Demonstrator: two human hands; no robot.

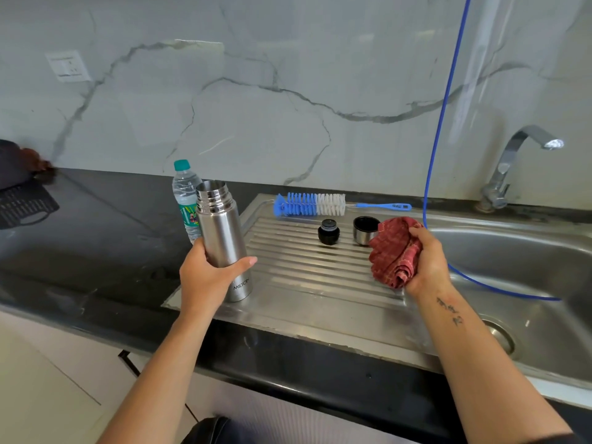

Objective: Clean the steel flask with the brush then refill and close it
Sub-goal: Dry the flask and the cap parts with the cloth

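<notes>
Left hand grips steel flask mid-frame, right hand bunches red cloth; I judge flask rigid, slick — hold mid-body.

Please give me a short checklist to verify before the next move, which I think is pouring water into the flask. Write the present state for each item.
1. Steel flask open at the mouth: ok.
2. Flask held firmly by the left hand: ok.
3. Flask inside clean and dry: cannot tell.
4. Right hand free to pour: not ok, it grips the red cloth.
5. Water bottle uncapped: not ok, its teal cap is on.
6. Black stopper and steel cup lid near, on the drainboard: ok.
</notes>
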